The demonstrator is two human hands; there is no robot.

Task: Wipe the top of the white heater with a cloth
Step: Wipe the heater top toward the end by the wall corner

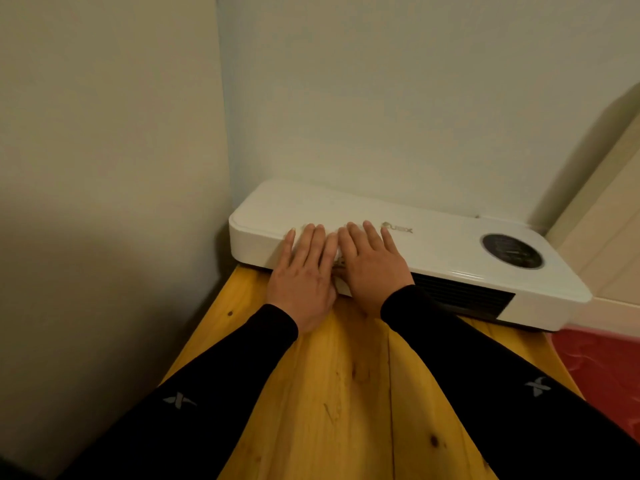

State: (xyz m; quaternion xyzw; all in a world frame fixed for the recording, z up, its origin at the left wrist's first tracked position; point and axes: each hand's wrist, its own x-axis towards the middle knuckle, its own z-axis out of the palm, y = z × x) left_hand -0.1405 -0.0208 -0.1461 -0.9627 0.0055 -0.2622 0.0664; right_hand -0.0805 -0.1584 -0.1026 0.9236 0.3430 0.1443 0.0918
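Observation:
The white heater (440, 242) lies flat at the back of a wooden table (346, 393), in the corner of the room. Both hands rest palm-down, side by side, on the left part of its top and front edge. My left hand (304, 275) and my right hand (372, 268) press a pale cloth (335, 255) against the heater. Only a small strip of the cloth shows between the two hands; the rest is hidden under them. The fingers lie flat and slightly spread, pointing toward the back wall.
A round dark dial (512, 251) sits on the heater's right end, and a dark grille (460, 296) runs along its front. Walls close in at the left (104, 168) and behind. A red surface (602, 362) lies right of the table.

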